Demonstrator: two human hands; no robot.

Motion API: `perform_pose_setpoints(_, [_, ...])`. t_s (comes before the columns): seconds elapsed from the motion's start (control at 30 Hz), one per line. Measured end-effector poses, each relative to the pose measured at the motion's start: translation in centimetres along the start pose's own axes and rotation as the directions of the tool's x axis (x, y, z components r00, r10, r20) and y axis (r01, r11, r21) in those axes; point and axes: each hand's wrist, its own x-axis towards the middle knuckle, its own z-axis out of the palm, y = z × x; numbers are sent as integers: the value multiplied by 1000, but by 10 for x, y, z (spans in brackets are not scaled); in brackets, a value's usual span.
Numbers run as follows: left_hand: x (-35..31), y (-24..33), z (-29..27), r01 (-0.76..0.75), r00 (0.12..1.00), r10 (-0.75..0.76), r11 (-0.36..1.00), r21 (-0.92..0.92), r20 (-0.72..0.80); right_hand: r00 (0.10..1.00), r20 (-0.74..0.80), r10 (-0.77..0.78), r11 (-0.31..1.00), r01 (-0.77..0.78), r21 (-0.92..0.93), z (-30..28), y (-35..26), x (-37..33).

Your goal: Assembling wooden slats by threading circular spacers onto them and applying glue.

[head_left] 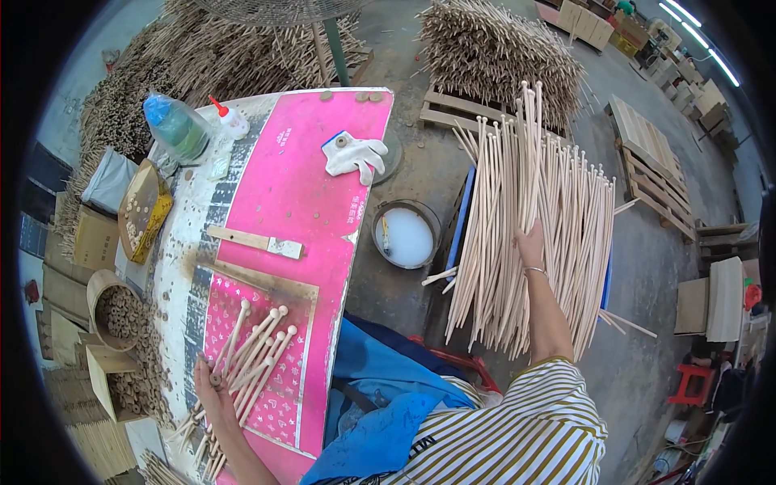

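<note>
My right hand [531, 245] is closed round a few long pale wooden sticks with ball ends [529, 137]. It lifts them above a big stack of similar sticks [485, 250] lying in a blue-sided holder. At the table's lower left, my left hand [212, 396] has its fingers bent round a small brown wooden ring [215, 379]. Right beside that hand, a bundle of ball-ended sticks [263, 352] lies slanted on the pink patterned sheet [279, 416]. Part of the left hand's grip is hidden from view.
The pink-covered table [323, 218] carries a white glove [356, 158], a flat wooden strip [250, 240] and a glue bottle [233, 120]. Loose rings spill from a round tub [101, 299]. A bucket of white liquid [406, 234] stands between table and stack. Pallets [651, 153] lie beyond.
</note>
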Motion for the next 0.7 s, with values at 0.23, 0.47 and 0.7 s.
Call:
perform_pose_setpoints(0.23, [-19, 6, -10, 5, 994, 10, 990, -143, 107, 979, 110, -172, 963, 143, 229, -6, -105, -80])
perform_pose_setpoints(0.47, [-79, 4, 29, 198, 953, -88, 904, -379, 289, 890, 241, -388, 797, 192, 573, 24, -248, -195])
perform_pose_setpoints(0.7, [-136, 7, 31, 204, 966, -95, 848, -488, 239, 437, 573, -694, 577, -138, 805, 112, -383, -308])
